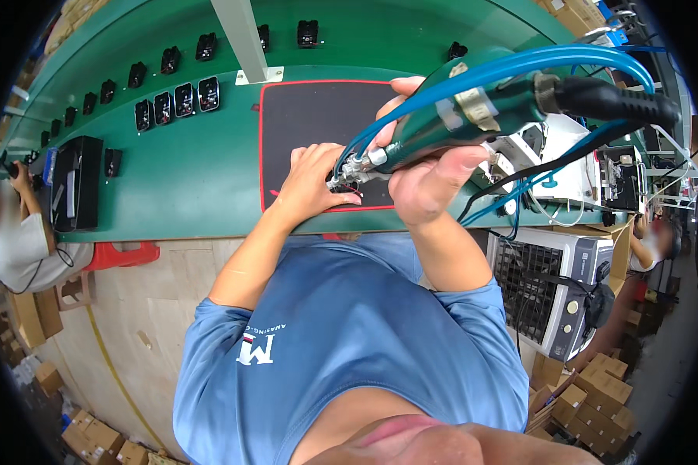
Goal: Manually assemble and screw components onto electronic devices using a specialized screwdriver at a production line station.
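My right hand (434, 182) is wrapped round a dark green power screwdriver (426, 132), which lies tilted with its metal tip pointing down and left. Blue air hoses (520, 56) and a thick black cable (609, 101) run to it. My left hand (310, 178) is closed at the tip, its thumb and fingers about a small dark part (349, 188) with thin reddish wires. That part is mostly hidden by the fingers and the tip. Both hands are over the black mat (310, 108) with a red border.
Several black housings (184, 101) stand in rows on the green bench (233, 163) at the left. A metal post (240, 39) rises behind the mat. At right are white equipment (558, 159) and an air cooler (547, 287). Other people sit at both sides; cartons (597, 395) lie on the floor.
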The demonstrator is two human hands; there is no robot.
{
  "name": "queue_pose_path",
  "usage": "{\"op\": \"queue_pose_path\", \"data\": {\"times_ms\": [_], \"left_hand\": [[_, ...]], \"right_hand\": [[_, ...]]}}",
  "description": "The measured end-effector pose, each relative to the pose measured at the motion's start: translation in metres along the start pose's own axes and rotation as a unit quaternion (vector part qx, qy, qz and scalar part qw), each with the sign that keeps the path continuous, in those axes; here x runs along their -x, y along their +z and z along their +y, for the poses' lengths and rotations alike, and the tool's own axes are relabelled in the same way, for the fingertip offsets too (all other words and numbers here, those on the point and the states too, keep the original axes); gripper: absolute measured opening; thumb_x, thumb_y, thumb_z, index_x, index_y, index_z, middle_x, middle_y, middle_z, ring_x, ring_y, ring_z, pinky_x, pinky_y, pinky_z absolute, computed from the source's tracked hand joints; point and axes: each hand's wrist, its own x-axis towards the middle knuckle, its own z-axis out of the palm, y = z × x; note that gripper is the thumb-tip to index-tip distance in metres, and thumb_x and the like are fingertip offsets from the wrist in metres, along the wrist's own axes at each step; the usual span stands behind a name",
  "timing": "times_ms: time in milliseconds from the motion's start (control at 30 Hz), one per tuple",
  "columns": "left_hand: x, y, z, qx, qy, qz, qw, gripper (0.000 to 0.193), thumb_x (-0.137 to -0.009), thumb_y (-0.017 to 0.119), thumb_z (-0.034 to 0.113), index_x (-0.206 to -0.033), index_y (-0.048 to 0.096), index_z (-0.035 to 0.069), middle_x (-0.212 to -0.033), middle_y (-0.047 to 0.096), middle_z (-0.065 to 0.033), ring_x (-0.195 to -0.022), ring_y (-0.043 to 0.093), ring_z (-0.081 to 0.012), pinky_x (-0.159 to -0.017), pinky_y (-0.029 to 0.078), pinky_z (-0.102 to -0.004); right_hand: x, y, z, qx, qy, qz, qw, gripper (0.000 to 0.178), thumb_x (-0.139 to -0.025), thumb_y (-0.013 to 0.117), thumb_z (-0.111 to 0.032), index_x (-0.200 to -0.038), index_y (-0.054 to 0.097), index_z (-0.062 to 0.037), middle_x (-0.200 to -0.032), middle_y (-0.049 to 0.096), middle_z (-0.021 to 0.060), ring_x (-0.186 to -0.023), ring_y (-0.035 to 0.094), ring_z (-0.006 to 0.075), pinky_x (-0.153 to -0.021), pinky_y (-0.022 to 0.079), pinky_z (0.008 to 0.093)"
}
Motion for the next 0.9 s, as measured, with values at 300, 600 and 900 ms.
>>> {"op": "queue_pose_path", "data": {"times_ms": [300, 600, 900], "left_hand": [[0.003, 0.003, -0.007, -0.015, 0.013, -0.015, 1.000, 0.081, -0.057, 0.087, 0.041, -0.124, 0.055, 0.009, -0.117, 0.060, -0.0072, -0.108, 0.055, -0.0264, -0.093, 0.033, -0.0392], [0.004, 0.006, -0.008, 0.019, 0.020, 0.026, 0.999, 0.084, -0.058, 0.087, 0.045, -0.126, 0.055, 0.008, -0.116, 0.060, -0.0101, -0.109, 0.056, -0.0273, -0.093, 0.034, -0.0385], [0.004, 0.007, -0.010, -0.003, 0.041, 0.029, 0.999, 0.082, -0.058, 0.087, 0.046, -0.125, 0.056, 0.008, -0.118, 0.060, -0.0097, -0.110, 0.055, -0.0261, -0.094, 0.034, -0.0388]], "right_hand": [[0.016, 0.001, 0.020, 0.007, -0.015, 0.035, 0.999, 0.095, -0.088, 0.030, -0.079, -0.111, 0.052, 0.0108, -0.065, 0.057, 0.0086, -0.058, 0.055, 0.0155, -0.051, 0.044, 0.0257], [0.018, -0.002, 0.026, 0.017, -0.005, 0.042, 0.999, 0.097, -0.084, 0.030, -0.083, -0.109, 0.051, 0.0081, -0.067, 0.057, 0.0086, -0.058, 0.055, 0.0156, -0.051, 0.045, 0.0259], [0.014, -0.003, 0.019, 0.024, 0.039, 0.027, 0.999, 0.105, -0.078, 0.028, -0.089, -0.114, 0.050, 0.0069, -0.072, 0.060, 0.0102, -0.058, 0.057, 0.0153, -0.053, 0.048, 0.0276]]}}
